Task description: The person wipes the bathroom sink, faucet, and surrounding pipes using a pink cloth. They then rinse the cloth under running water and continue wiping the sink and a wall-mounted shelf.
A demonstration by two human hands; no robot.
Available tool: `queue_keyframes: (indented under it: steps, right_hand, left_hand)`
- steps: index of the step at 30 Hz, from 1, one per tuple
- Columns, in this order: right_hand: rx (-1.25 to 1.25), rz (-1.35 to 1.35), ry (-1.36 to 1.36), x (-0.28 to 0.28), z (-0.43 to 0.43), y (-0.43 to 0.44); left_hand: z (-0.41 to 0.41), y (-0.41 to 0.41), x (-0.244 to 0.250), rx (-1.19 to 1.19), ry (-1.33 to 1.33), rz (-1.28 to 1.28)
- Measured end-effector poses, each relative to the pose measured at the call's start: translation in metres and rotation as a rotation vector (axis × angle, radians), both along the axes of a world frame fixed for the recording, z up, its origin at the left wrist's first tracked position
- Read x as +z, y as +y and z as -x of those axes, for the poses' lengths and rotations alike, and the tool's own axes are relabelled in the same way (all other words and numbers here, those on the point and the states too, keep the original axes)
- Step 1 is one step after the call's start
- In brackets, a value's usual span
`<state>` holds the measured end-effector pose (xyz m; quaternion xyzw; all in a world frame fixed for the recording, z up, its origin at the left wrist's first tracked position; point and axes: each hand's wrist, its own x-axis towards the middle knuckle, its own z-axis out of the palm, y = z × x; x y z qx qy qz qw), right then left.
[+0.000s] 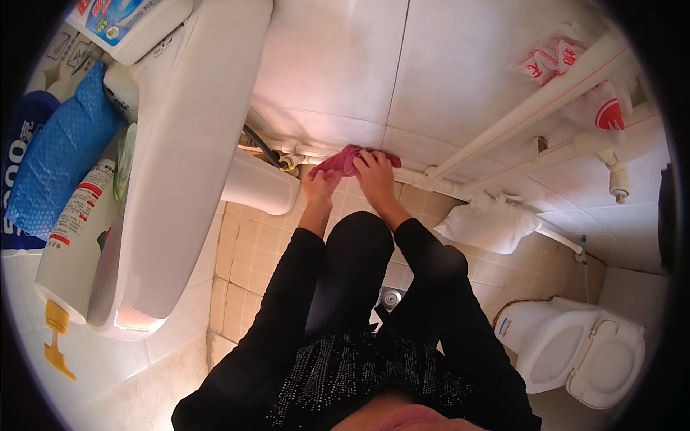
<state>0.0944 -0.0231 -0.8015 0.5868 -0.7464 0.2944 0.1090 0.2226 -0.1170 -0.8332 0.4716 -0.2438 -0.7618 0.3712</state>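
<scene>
A dark pink cloth (347, 159) is bunched over a white pipe (415, 178) that runs low along the tiled wall. My left hand (319, 187) grips the cloth's left end. Spread over its right part, the fingers of my right hand (375, 175) hold the fabric against the pipe. The stretch of pipe beneath the cloth is hidden. Just left of the cloth, a dark hose (262, 143) meets a brass-coloured fitting (288, 161). My knees are bent below my forearms.
A white washbasin (210, 124) with its pedestal (264, 186) stands at left, holding a pump bottle (81, 237) and a blue packet (64, 156). Rightward are a slanting pipe (523, 118), a white plastic bag (496, 225), a tap (618, 180) and a toilet (555, 350). A floor drain (390, 298) lies beneath me.
</scene>
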Motion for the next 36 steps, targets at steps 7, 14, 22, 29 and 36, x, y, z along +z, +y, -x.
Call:
queue_keyframes:
  steps: [7,14,22,29,36]
  right_hand:
    - [-0.017,-0.134,0.045,0.008,0.052,0.081]
    - [0.298,0.051,-0.058,0.038,-0.018,-0.052]
    - [0.343,0.082,-0.146,-0.006,-0.012,-0.022]
    - [-0.419,0.241,-1.517,-0.011,-0.002,0.153]
    - [-0.64,1.287,-1.771,-0.027,0.036,0.102]
  left_hand:
    - [0.008,0.027,0.022,-0.551,0.062,-0.096]
    - [-0.03,-0.017,-0.028,0.213,0.128,0.029]
    - [-0.006,-0.011,-0.019,-0.342,-0.261,0.264]
    - [0.034,0.035,0.074,-1.069,-0.336,0.652]
    - [0.129,0.067,0.117,-1.122,-0.682,1.439]
